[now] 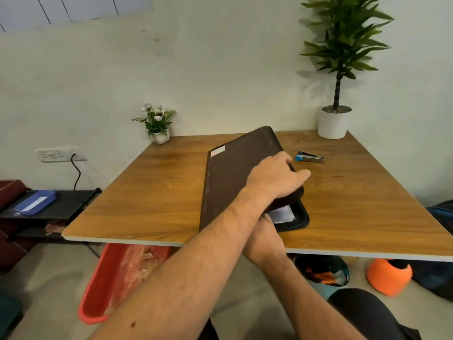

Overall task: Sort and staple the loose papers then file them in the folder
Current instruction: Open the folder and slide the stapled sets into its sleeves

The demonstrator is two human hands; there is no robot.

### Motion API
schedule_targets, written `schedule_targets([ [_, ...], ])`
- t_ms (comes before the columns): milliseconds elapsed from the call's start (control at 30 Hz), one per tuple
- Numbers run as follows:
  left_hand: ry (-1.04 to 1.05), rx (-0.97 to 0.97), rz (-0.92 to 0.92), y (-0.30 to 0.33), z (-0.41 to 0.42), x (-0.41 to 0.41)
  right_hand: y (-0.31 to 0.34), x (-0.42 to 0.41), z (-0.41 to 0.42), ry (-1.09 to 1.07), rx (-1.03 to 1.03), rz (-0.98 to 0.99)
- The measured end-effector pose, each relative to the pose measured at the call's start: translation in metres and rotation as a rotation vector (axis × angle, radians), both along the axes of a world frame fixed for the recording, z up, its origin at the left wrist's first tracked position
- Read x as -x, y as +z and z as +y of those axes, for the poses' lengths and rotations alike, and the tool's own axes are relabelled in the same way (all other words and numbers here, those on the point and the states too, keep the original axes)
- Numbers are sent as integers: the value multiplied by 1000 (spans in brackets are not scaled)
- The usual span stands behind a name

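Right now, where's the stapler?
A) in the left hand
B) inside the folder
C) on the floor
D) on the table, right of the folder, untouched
D: the stapler lies on the table to the right of the folder, apart from it, while the left hand holds the folder's cover and the right hand is at its near edge.

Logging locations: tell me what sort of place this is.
Probably a small home or office work corner: a wooden table against a wall, potted plants, a stapler and a folder.
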State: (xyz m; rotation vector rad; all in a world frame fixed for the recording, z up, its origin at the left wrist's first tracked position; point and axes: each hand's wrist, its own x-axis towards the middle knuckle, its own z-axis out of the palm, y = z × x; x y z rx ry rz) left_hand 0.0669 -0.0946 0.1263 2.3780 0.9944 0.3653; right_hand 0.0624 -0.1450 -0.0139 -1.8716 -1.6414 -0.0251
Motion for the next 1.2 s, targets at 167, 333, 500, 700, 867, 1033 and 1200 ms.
schedule_targets([
  [167,393,-6,272,-37,57,59,-26,17,-12,-322,-136,-155],
  [333,493,260,157,-71,80,101,-43,43,-11,-235,-375,-346],
  [500,512,298,118,-84,79,114,-36,61,10,-123,-299,-391],
  [700,510,228,161,-90,76,124,-24,61,22,-88,-230,-351],
  [867,495,467,-8,-99,77,127,-22,71,19,-189,-229,-47],
  [1033,538,492,-94,-108,73,127,-19,78,16,-206,-140,4],
  [1200,546,378,-27,-109,65,128,-17,69,6,-274,-21,19],
])
